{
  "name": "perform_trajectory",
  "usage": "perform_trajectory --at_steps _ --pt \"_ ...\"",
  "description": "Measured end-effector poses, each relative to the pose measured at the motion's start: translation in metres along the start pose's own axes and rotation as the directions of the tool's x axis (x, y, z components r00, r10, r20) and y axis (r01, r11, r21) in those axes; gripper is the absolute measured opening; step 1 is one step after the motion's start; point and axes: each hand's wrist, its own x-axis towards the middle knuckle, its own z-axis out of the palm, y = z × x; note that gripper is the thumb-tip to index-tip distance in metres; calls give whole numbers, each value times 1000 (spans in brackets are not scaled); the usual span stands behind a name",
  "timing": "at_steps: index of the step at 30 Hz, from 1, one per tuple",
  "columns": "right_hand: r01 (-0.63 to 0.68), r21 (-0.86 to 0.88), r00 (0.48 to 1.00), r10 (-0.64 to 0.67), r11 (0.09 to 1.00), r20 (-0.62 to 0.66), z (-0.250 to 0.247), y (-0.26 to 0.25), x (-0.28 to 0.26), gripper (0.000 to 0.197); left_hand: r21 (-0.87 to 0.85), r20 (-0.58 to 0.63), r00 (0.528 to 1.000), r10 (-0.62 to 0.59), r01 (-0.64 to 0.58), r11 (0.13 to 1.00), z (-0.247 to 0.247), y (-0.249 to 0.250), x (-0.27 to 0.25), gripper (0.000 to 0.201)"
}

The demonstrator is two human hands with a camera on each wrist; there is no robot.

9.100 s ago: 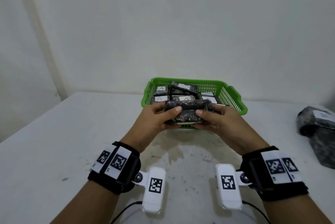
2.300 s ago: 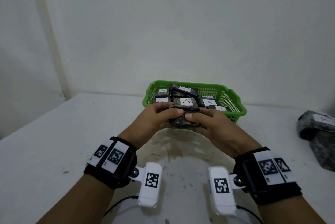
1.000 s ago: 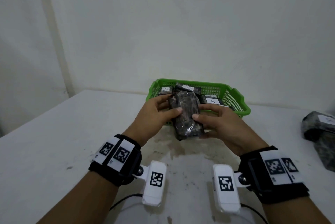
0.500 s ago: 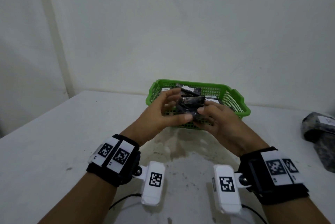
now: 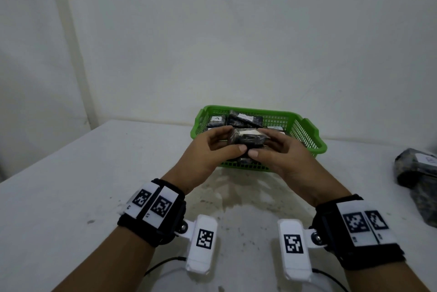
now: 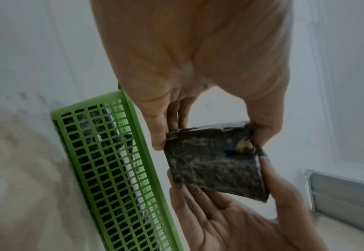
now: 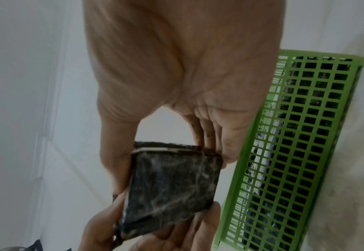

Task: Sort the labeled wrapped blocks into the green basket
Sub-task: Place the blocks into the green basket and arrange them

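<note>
I am holding one dark wrapped block [image 5: 247,139] between both hands, just above the near wall of the green basket [image 5: 307,145]: my left hand [image 5: 210,150] is pinching its left end between thumb and fingers, and my right hand [image 5: 279,152] is gripping its right end the same way. The wrist views are showing the film wrap as glossy and creased, and a white strip [image 7: 151,149] is showing along one edge in the right wrist view; I cannot read a letter on this block. In my judgement the main risk is a slip, since the slick wrap is being held only at its ends, and the block could drop onto the bench [image 5: 94,185] short of the basket or strike its near rim. A second risk is placing it in the wrong group, because its label is facing away from me. The basket is already holding several wrapped blocks, one at the far left marked A [image 5: 217,118], others lying across each other. More wrapped packages [image 5: 418,173] are lying well apart on the bench at the right.
</note>
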Motion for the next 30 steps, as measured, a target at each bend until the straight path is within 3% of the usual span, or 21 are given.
perform_trajectory --at_steps 2,6,11,16,20,25,30 --pt "-19 17 999 18 1000 33 1 -1 -1 118 12 -9 1000 18 -18 1000 -1 1 -1 87" --pt "38 -34 998 -40 999 -50 1 -3 -1 101 4 57 998 -14 14 1000 -1 3 -3 95" --pt "24 -56 999 -22 998 36 1 -3 -3 97 23 -26 999 19 -19 1000 -1 2 -2 93" --pt "56 -140 998 -58 989 -7 1 -4 -4 95 62 59 998 -17 13 998 -2 3 -3 102" --pt "18 -95 999 -15 995 30 3 -3 -4 101 69 -19 1000 18 -16 997 0 3 -3 96" --pt "79 -124 997 -80 989 -3 2 -6 -5 100 76 72 997 -12 7 997 -2 6 -4 85" --pt "45 -76 997 -40 996 65 6 -6 -8 96 90 -24 999 35 -33 995 -4 7 -3 93"
